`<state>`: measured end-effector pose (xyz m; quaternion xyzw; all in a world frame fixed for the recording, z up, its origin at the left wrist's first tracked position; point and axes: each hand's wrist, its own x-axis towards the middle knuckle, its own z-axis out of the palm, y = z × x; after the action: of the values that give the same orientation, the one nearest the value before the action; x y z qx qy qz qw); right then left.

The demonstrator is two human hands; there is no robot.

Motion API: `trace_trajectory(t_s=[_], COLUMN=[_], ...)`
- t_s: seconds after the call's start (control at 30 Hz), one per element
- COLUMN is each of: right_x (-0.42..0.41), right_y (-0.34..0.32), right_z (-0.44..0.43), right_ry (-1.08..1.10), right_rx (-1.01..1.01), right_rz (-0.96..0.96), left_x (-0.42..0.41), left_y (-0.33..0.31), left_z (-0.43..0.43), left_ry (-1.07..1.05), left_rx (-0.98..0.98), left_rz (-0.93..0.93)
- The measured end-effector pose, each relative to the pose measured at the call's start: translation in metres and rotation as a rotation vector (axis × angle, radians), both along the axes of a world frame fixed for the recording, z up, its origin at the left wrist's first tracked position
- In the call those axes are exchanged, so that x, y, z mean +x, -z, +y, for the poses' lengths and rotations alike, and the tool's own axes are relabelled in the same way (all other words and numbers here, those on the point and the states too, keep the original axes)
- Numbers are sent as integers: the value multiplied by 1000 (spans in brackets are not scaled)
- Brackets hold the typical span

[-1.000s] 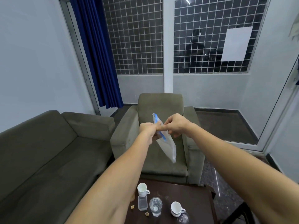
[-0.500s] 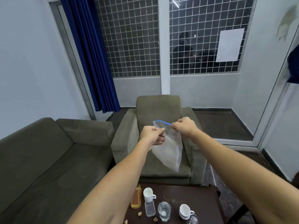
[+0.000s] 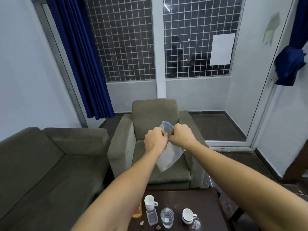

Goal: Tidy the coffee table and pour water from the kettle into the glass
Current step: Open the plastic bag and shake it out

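Olive armchair (image 3: 155, 117), blue curtain (image 3: 83, 55), barred window (image 3: 196, 37)

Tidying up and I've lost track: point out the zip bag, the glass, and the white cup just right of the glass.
zip bag (image 3: 169, 158): head view, clear lower body.
glass (image 3: 167, 216): head view, inside, seen from above.
white cup (image 3: 187, 214): head view, inside of its bowl.

Closes the gap seen half a second ago, bringing the left hand (image 3: 155, 139) and the right hand (image 3: 180, 136) together again, knuckles almost touching, both pinching the top of the clear zip bag (image 3: 168, 157). Narrows the bag's mouth from its earlier spread-open shape, leaving the blue zip strip (image 3: 167, 122) peeking above the fists and again below the right wrist. Takes in more of the coffee table (image 3: 191, 202) at the bottom of the view than a second ago.
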<state>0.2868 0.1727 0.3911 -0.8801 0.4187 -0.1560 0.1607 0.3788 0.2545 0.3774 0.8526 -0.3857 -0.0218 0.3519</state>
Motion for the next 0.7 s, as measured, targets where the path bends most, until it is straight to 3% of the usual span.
trace_trajectory(t_s=[0.2, 0.3, 0.7], right_x=[6, 9, -2], right_y=[9, 15, 17], right_z=[-8, -18, -19], right_ry=[150, 135, -9], right_rx=[183, 496, 823], right_rz=[3, -35, -89], left_x=[-1, -1, 10], left_y=[-1, 0, 9], left_z=[1, 1, -4], left_ry=[76, 178, 350], left_rx=[-9, -4, -88], left_rz=[-126, -132, 298])
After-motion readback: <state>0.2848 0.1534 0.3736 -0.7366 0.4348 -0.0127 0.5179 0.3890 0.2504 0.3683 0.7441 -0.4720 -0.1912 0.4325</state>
